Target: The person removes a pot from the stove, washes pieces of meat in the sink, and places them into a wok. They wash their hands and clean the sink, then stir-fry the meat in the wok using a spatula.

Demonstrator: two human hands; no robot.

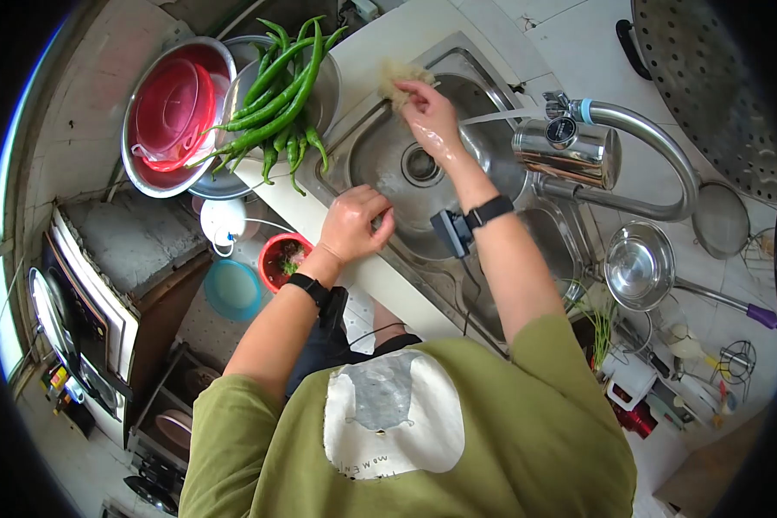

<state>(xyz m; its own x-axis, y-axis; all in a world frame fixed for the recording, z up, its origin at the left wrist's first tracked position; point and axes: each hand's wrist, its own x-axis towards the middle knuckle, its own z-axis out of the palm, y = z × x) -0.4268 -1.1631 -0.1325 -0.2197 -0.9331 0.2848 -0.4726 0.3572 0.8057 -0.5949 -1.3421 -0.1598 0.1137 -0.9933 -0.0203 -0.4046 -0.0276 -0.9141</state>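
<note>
In my right hand (430, 121), wet and held over the far left rim of the steel sink (380, 173), is a beige, fibrous loofah scrubber (401, 79). The scrubber touches or hangs just above the rim; I cannot tell which. Water (502, 115) runs from the faucet (551, 107) into the basin, close to my right wrist. My left hand (356, 223) rests at the sink's near left edge, its fingers curled in a loose fist with nothing showing in them. Long green chili peppers (289, 91) lie heaped over a metal bowl (326, 99) to the left.
Red plastic baskets (171, 108) sit in a metal basin (134, 164) at the left. Below the counter are a red bowl (268, 268) and a blue basin (233, 289). At the right stand a metal pan (639, 265), a strainer (721, 218) and a perforated steamer tray (721, 95).
</note>
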